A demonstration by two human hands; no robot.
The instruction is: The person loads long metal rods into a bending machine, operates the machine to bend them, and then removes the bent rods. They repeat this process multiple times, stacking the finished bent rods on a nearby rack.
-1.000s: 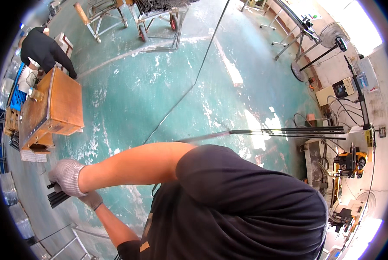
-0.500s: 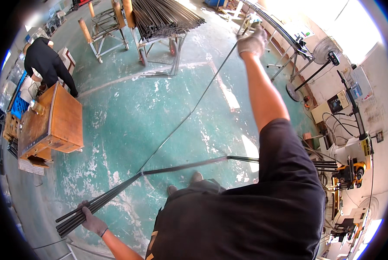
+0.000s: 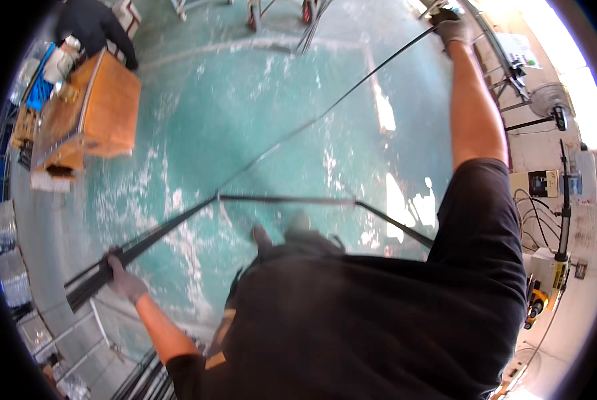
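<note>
Worn green floor (image 3: pixel 258 107) all under. Wooden cabinet (image 3: pixel 112 110), ten o'clock. Bundle of bent dark rods (image 3: pixel 285 199) runs eight toward four o'clock. Thin bent rod (image 3: pixel 320 118) slants from its left bend to half past one. Right gloved hand (image 3: pixel 453 29) grips rod's far end, arm stretched, presumably for clearance; finger detail blurred. Left gloved hand (image 3: pixel 125 280), eight o'clock, closed round bundle near its end, probably steadying it.
</note>
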